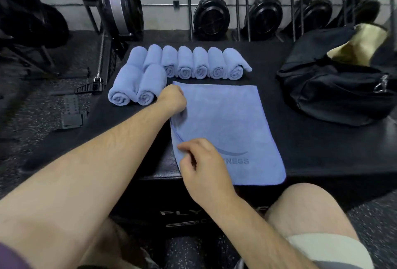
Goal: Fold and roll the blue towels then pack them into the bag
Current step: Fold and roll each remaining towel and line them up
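Observation:
A blue towel [232, 124] lies flat, folded lengthwise, on the black plyo box [311, 150] in front of me. My left hand [173, 99] pinches its far left corner. My right hand [203, 161] pinches the near left edge, beside the printed logo. Several rolled blue towels [199, 63] lie in a row behind the flat one, and two more rolls [137, 87] sit to the left, closer to me. The black bag [335, 88] lies open at the right of the box, its tan lining showing.
Rowing machines and their black flywheels [211, 19] stand along the wall behind the box. A chain and handle [95, 85] lie on the rubber floor at left. My bare knee [307, 208] is close to the box's front edge.

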A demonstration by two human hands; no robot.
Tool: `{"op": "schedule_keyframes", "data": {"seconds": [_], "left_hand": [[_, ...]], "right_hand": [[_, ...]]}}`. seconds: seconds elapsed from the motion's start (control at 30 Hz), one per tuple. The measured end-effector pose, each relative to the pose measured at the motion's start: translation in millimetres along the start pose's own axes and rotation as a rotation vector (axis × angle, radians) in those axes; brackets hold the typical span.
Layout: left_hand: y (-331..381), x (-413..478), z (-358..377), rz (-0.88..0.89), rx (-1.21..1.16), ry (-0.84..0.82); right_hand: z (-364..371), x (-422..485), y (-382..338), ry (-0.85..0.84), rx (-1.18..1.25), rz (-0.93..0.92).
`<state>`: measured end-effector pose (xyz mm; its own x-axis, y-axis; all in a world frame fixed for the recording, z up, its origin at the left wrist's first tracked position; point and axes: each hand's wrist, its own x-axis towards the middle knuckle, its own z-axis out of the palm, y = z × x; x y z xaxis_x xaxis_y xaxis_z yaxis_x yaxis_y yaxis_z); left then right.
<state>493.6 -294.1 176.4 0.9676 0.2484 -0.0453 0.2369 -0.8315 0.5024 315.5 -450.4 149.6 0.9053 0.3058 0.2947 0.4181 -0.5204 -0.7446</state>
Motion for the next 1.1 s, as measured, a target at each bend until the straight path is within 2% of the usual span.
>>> {"op": "schedule_keyframes", "data": {"seconds": [0.13, 0.23, 0.37, 0.47, 0.5, 0.63, 0.87, 1.0, 1.1], "left_hand": [[4.3, 12.3, -2.4, 0.023, 0.201, -0.01], [2.7, 22.3, -14.1, 0.031, 0.268, 0.061], [-5.3, 23.8, -51.2, 0.106, 0.27, 0.113], [-10.4, 6.2, -59.7, 0.175, 0.182, 0.272], [-6.5, 0.9, -61.5, 0.179, 0.188, 0.279], [28.0, 4.3, -57.9, -0.016, 0.341, 0.069], [76.0, 5.3, -14.1, 0.147, 0.231, 0.029], [105.4, 1.6, 15.5, 0.154, 0.208, -0.029], [118.0, -2.6, 34.7, 0.193, 0.293, -0.002]], "right_hand": [[2.2, 9.0, 3.5, -0.009, 0.083, 0.078], [5.8, 16.0, -1.4, 0.001, 0.196, 0.145], [15.3, 27.9, -21.4, -0.029, 0.379, 0.149], [14.4, 32.4, -31.8, -0.044, 0.487, 0.182], [11.3, 32.0, -31.7, -0.03, 0.5, 0.196], [-11.4, 26.2, -18.4, 0.057, 0.473, 0.276], [-55.8, 4.9, 14.6, 0.17, 0.303, 0.367], [-70.4, -4.1, 30.3, 0.19, 0.22, 0.427], [-79.4, -10.2, 39.9, 0.185, 0.179, 0.471]]}}
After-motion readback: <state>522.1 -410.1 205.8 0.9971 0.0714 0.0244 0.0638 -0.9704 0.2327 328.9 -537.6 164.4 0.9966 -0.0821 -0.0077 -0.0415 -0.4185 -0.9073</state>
